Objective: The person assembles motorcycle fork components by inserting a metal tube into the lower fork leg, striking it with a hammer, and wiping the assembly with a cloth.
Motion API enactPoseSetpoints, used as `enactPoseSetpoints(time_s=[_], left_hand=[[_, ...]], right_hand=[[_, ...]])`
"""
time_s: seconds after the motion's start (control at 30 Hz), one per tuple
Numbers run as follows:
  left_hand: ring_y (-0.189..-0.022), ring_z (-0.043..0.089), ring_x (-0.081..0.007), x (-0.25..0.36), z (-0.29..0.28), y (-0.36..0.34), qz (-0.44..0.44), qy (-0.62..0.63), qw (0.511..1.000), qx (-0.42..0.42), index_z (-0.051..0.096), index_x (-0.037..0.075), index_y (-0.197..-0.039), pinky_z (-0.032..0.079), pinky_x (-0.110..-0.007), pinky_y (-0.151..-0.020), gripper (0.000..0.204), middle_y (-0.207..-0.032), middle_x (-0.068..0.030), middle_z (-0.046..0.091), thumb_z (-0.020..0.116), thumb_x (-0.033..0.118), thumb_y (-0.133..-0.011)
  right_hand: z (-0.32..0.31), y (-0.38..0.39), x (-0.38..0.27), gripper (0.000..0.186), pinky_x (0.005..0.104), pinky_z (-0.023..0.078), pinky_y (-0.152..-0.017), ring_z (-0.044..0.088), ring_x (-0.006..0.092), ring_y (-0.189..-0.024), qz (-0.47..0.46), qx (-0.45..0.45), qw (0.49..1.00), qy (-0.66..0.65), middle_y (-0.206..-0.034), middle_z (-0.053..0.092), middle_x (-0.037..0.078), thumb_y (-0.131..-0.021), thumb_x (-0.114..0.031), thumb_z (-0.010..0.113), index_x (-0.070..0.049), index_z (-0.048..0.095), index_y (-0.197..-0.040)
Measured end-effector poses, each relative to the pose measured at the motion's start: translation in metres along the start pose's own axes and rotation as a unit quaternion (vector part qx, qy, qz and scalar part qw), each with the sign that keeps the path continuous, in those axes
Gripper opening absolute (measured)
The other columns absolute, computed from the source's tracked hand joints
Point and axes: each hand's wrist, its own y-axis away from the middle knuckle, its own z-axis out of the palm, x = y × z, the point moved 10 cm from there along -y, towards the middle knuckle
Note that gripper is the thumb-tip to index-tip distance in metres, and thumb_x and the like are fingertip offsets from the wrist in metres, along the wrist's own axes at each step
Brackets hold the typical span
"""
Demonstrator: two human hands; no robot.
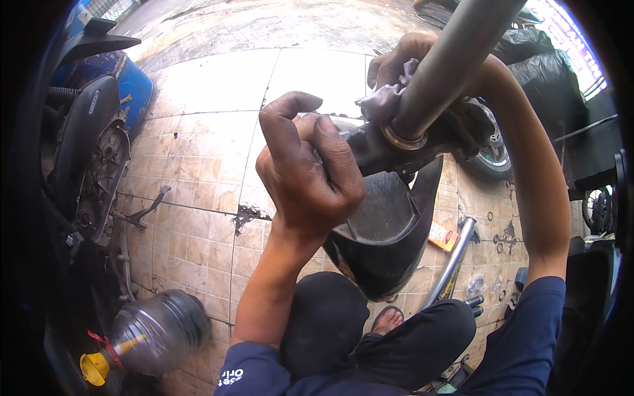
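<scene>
While the grey cylindrical metal tube point(456, 59) slants from its brass-coloured ring point(404, 140) up toward the right, the right hand point(404, 54) is the nearer one, partly behind it, its grip bent around a crumpled pale-lilac cloth point(383, 103) against the tube's left side, just above the ring. Left of that lower end, the left hand point(309, 162) curls, apart from the tube (I cannot tell whether its grip pinches anything).
</scene>
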Motion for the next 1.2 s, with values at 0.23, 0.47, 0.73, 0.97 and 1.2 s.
enactPoseSetpoints(time_s=[0.23,0.47,0.73,0.97,1.2], left_hand=[[-0.044,0.056,-0.0195,-0.002,0.000,-0.001,-0.061,0.020,0.998,0.005,0.044,-0.005,-0.112,0.043,-0.032,-0.047,0.019,-0.051,-0.0070,0.053,0.049,0.000,-0.095],[-0.043,0.058,-0.0204,-0.004,0.003,-0.005,-0.081,-0.029,0.996,-0.015,0.043,-0.001,-0.114,0.040,-0.032,-0.045,0.019,-0.052,-0.0079,0.058,0.047,0.002,-0.095],[-0.047,0.059,-0.0274,-0.009,0.004,-0.011,-0.097,-0.073,0.992,-0.014,0.046,0.001,-0.113,0.044,-0.040,-0.051,0.017,-0.053,-0.0096,0.059,0.047,0.006,-0.097],[-0.047,0.056,-0.0225,-0.019,-0.001,-0.014,-0.124,-0.059,0.990,0.004,0.050,0.000,-0.110,0.042,-0.038,-0.050,0.016,-0.053,-0.0094,0.055,0.049,0.010,-0.097],[-0.061,0.055,-0.0132,-0.013,0.005,-0.009,-0.142,-0.038,0.989,-0.017,0.049,0.001,-0.116,0.044,-0.029,-0.060,0.020,-0.071,-0.0084,0.059,0.046,0.009,-0.098]], right_hand=[[-0.007,0.063,-0.031,0.032,0.0321,0.055,-0.090,0.072,0.0240,-0.094,0.007,0.168,0.985,-0.037,-0.106,0.075,0.016,-0.078,0.007,0.062,0.004,0.074,-0.107],[0.025,0.101,-0.092,0.016,0.0412,0.048,-0.085,0.060,0.0287,-0.098,0.000,0.314,0.892,0.326,-0.098,0.060,0.011,-0.084,-0.007,0.072,-0.009,0.080,-0.097],[0.101,0.121,-0.125,0.020,0.0395,0.047,-0.076,0.059,0.0253,-0.097,-0.052,0.363,0.843,0.394,-0.102,0.060,0.008,-0.083,-0.019,0.071,-0.015,0.078,-0.101],[0.075,0.079,-0.157,0.015,0.0353,0.048,-0.065,0.067,0.0217,-0.075,0.013,0.453,0.710,0.538,-0.087,0.062,0.008,-0.086,-0.018,0.067,-0.005,0.073,-0.088],[0.080,0.110,-0.117,0.017,0.0383,0.058,-0.061,0.074,0.0260,-0.076,0.090,0.312,0.806,0.495,-0.097,0.069,0.014,-0.089,-0.020,0.065,-0.007,0.075,-0.091]])
